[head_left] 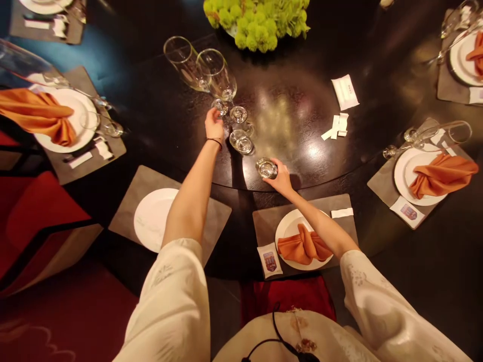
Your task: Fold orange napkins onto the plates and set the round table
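A mound of green button chrysanthemums (256, 25) sits at the top edge of the dark lacquered turntable (324, 173), with a white paper packet (344, 92) and torn white paper strips (335, 127) lying on it. At the right, a white plate (405, 176) on a grey placemat (381, 183) carries a folded orange napkin (443, 175), beside a crested card (408, 211), its print too small to read. A bare white plate (153, 218) rests on another placemat, near a red upholstered chair (41, 216).
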A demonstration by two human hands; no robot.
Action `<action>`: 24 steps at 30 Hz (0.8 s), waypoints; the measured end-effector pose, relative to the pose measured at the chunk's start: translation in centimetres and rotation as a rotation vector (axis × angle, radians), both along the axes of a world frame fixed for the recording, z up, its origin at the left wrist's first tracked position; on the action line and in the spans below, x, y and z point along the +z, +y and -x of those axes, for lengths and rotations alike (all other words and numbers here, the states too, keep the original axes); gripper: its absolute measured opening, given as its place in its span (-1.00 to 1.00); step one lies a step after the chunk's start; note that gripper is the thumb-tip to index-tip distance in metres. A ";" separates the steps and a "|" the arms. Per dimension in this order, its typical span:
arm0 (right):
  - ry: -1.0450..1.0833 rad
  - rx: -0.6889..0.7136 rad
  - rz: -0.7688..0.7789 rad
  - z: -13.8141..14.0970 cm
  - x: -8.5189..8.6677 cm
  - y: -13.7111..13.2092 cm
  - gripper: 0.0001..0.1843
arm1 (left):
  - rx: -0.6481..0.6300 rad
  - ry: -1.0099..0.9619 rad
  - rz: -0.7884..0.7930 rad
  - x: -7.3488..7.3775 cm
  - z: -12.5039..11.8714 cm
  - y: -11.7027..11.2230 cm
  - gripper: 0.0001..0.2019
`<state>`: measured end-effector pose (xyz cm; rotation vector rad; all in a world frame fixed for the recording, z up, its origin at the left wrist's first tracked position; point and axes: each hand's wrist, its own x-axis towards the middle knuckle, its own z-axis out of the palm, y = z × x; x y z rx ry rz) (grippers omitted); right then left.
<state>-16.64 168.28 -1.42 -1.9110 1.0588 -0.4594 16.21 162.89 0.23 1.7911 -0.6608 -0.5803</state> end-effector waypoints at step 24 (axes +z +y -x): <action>-0.022 -0.505 -0.066 32.0 5.0 3.2 -0.13 | -0.816 0.482 -0.098 2.0 36.5 9.8 -0.66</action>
